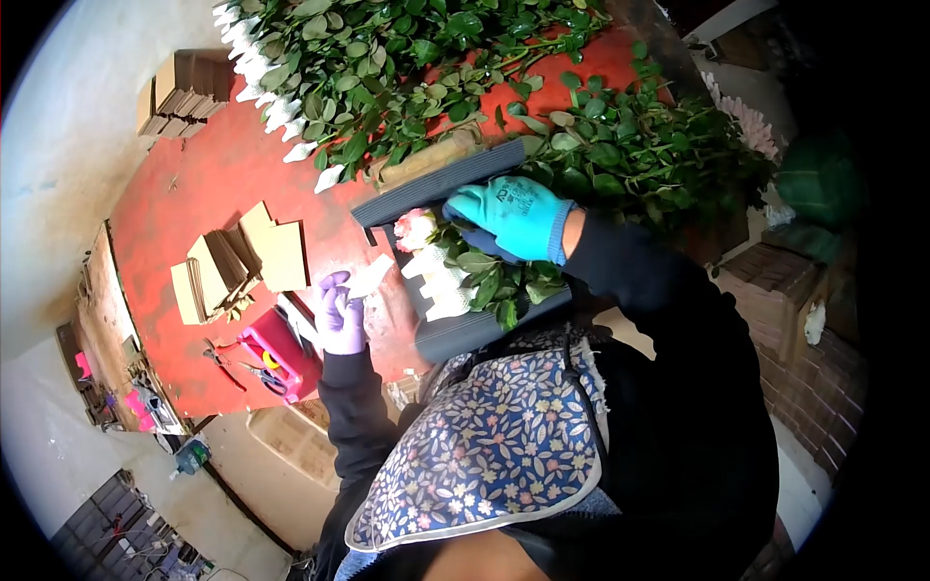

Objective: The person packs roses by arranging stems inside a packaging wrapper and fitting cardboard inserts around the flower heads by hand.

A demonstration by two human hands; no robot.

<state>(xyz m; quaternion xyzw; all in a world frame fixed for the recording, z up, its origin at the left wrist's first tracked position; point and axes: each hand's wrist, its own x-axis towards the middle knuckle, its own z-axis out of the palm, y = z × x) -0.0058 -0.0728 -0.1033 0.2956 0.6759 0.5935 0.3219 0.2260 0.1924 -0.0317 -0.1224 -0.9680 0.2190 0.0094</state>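
Note:
My left hand [341, 321], in a thin purple glove, has its fingers closed on a small white sleeve-like piece [371, 278]; its exact material is hard to tell. My right hand [513, 218], in a bright blue work glove, is curled over the stem side of a pink rose [415, 229]; its fingertips are partly hidden. Below that rose, several flower heads in white foam nets [441, 283] lie with green leaves [499, 286]. They rest in a dark grey ribbed holder [450, 337], whose raised far side runs past my right hand.
Many leafy stems with white-netted heads [254, 63] cover the far part of the red table [184, 281]. Folded cardboard pieces [228, 259] lie at left. Near them are a pink box [281, 353] with scissors and red-handled pliers [225, 366]. More cardboard [184, 92] stands by the wall.

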